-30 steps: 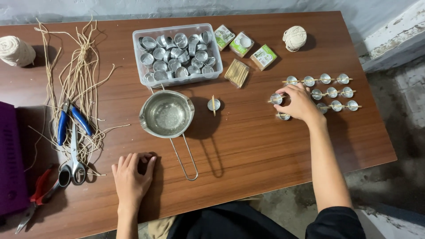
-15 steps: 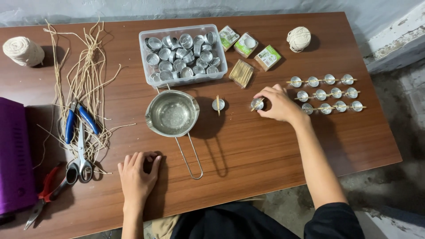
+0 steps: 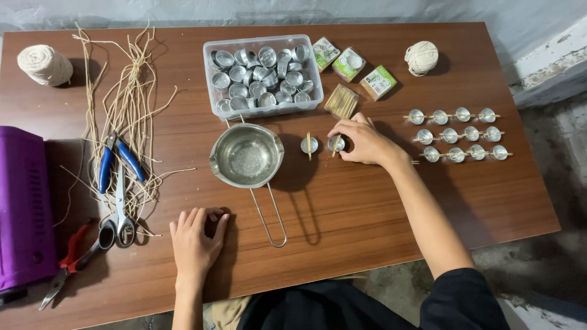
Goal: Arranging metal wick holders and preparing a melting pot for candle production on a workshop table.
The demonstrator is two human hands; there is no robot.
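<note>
Where two hands (image 3: 367, 142) rest, fourteen cups (image 3: 335, 143).

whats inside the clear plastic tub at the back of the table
The clear plastic tub holds a loose heap of small empty round metal cups, some upright, some tipped. The heap covers the tub's floor, so anything beneath the cups cannot be seen.

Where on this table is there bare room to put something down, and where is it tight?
Bare wood lies along the near edge between the left hand and the right forearm, below the saucepan handle, and right of that forearm below the rows of cups. It is crowded around the clear tub, the right hand, and the cords with tools.
</note>
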